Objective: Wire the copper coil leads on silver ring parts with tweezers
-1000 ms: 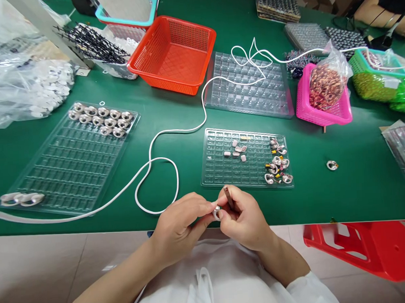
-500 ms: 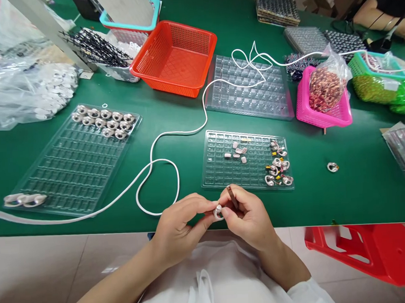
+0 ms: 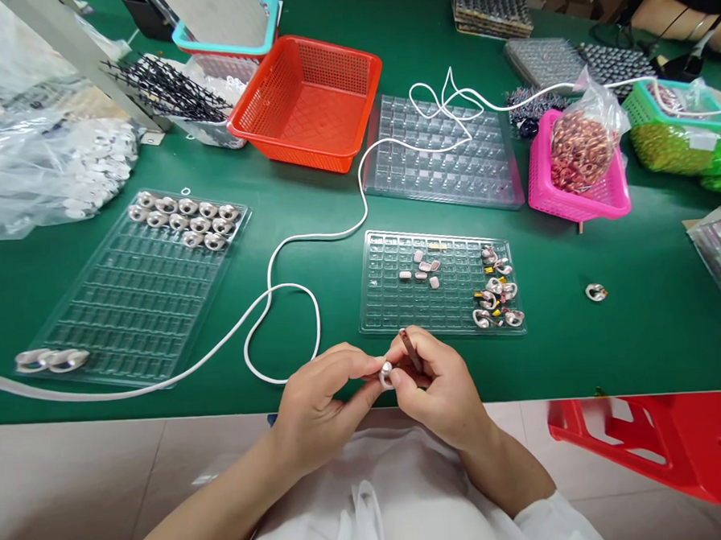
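My left hand (image 3: 322, 401) and my right hand (image 3: 436, 383) meet at the table's near edge, both pinching a small white ring-shaped part (image 3: 387, 374). A thin brown stick-like tool (image 3: 409, 350) is also gripped in my right hand and pokes up between its fingers. Just beyond my hands lies a clear blister tray (image 3: 392, 300) with several small parts in it. A larger clear tray (image 3: 126, 298) at the left holds rows of silvery ring parts (image 3: 182, 217).
A white cable (image 3: 276, 266) loops across the green table. At the back stand an orange basket (image 3: 306, 99), another clear tray (image 3: 445, 153) and a pink basket (image 3: 577, 198) with a bag of copper coils. A loose part (image 3: 594, 292) lies at the right. A red stool (image 3: 665, 447) stands below.
My hands have stayed together on the small part, with only slight finger shifts. The view has drifted a little.
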The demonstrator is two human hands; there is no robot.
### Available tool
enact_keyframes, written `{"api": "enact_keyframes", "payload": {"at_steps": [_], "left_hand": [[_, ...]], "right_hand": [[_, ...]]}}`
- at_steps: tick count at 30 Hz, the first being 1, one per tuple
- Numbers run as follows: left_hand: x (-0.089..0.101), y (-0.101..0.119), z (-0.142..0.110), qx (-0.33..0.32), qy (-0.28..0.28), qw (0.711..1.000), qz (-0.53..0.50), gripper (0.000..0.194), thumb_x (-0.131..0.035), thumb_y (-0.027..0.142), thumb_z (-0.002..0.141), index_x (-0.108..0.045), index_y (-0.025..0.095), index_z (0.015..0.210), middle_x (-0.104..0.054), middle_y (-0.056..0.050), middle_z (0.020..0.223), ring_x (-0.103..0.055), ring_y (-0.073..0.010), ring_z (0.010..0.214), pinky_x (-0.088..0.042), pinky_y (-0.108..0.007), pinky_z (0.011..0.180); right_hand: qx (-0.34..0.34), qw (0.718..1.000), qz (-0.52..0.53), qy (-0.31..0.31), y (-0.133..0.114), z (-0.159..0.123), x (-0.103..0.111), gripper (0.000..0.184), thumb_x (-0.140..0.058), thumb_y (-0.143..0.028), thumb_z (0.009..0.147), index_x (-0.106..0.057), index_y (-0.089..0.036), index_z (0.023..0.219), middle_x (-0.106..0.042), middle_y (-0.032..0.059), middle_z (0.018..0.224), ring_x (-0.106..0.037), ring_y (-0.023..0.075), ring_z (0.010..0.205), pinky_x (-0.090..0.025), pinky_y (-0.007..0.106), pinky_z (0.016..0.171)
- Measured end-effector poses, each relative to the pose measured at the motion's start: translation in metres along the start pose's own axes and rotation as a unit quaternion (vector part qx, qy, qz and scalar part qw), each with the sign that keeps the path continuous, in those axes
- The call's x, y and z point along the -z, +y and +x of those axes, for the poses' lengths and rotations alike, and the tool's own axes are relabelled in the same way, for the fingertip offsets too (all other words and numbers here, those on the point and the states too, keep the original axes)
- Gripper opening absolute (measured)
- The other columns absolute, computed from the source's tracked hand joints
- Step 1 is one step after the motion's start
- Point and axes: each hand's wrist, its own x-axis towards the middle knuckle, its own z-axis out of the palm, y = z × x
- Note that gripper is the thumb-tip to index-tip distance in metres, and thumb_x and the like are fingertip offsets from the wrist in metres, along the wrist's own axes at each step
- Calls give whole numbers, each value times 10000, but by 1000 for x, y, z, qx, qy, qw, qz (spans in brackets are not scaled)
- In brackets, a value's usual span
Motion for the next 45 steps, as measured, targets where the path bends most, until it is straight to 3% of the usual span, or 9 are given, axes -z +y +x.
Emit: {"api": "enact_keyframes", "payload": {"at_steps": [13,27,37,45], "left_hand": [[-2,0,-1,-31,4,999,23,200,-685,34,845,-681,188,971,-738,-36,759,-685,-155,690,-569,-258,627],[-3,-2,-3,-32,14,998,51,171,-660,63,866,-686,199,966,-758,-39,769,-705,-166,691,-580,-262,628],[-1,-6,-3,-68,-2,995,66,177,-636,66,884,-673,202,992,-759,-42,780,-693,-169,698,-573,-274,624],[-1,-6,-1,-44,-6,996,71,111,-653,87,884,-696,184,916,-761,-45,757,-697,-169,690,-576,-264,631]], "right_hand": [[56,998,-6,41,3,-1,-10,143,-564,-86,748,-585,-207,822,-535,-2,791,-460,100,601,-353,197,456],[146,983,-75,78,13,-2,-19,259,-502,-50,710,-552,-227,893,-549,22,819,-541,146,702,-438,225,506],[65,997,-11,36,10,4,-12,127,-548,-99,728,-527,-215,774,-529,3,772,-469,105,594,-364,199,443],[120,989,-59,61,15,7,-13,130,-546,-107,754,-492,-219,712,-547,1,755,-448,96,565,-331,208,444]]}}
